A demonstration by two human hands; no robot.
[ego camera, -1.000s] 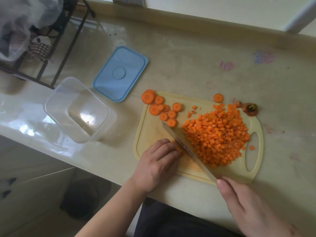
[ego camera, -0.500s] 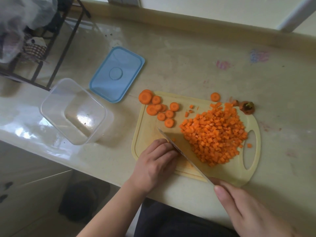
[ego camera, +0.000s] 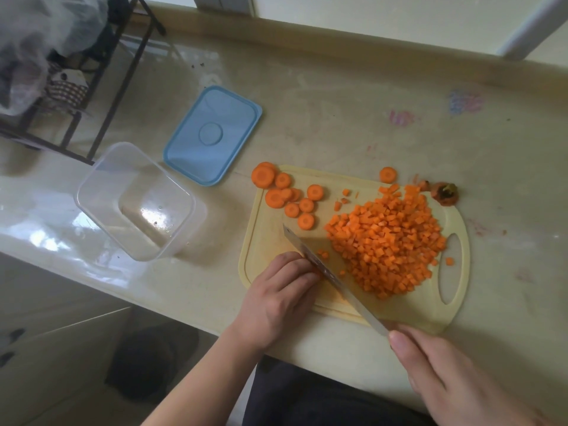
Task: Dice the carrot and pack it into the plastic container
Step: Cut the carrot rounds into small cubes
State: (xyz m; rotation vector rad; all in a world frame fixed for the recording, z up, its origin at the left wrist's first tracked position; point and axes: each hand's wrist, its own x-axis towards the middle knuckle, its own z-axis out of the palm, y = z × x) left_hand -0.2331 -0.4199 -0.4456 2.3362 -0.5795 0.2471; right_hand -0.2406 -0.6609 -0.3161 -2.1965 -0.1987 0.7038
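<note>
Dicing is under way: the right hand (ego camera: 455,376) grips the knife (ego camera: 325,273), the left hand (ego camera: 281,298) pins carrot at the board's (ego camera: 264,241) seven o'clock; slices (ego camera: 287,195) at eleven o'clock await cutting; the container (ego camera: 135,201) sits empty at nine o'clock

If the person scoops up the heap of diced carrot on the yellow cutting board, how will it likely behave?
The heap of diced orange carrot is loose small cubes, so it will probably spill from a hand rather than lift as one. Strays already lie near the yellow plastic cutting board's handle hole, so pushing likely scatters more. Sliding them along with the knife blade should hold them together better.
</note>
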